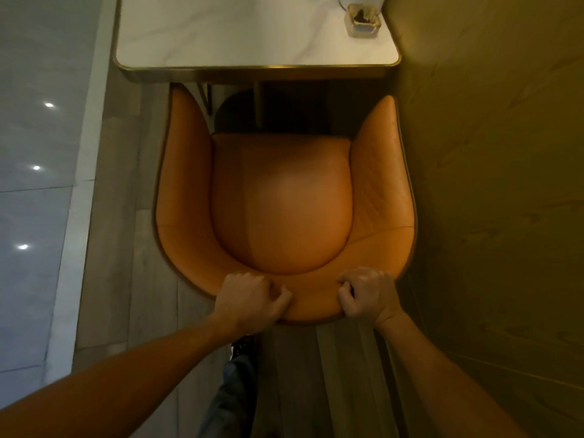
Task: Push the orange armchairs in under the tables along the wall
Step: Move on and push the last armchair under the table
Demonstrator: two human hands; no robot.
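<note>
The left hand (pixel 249 295) and the right hand (pixel 368 295) are both closed on the top of the armchair (pixel 281 203) backrest, and its arms just reach the tabletop (pixel 252 36) edge. Push evenly with both hands, so the chair goes straight and does not scrape the wall (pixel 489 153) just beside it.

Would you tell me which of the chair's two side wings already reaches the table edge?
The left wing of the orange leather armchair: its tip meets the brass-edged white marble table. The right wing, beside the wall, stops short.
</note>
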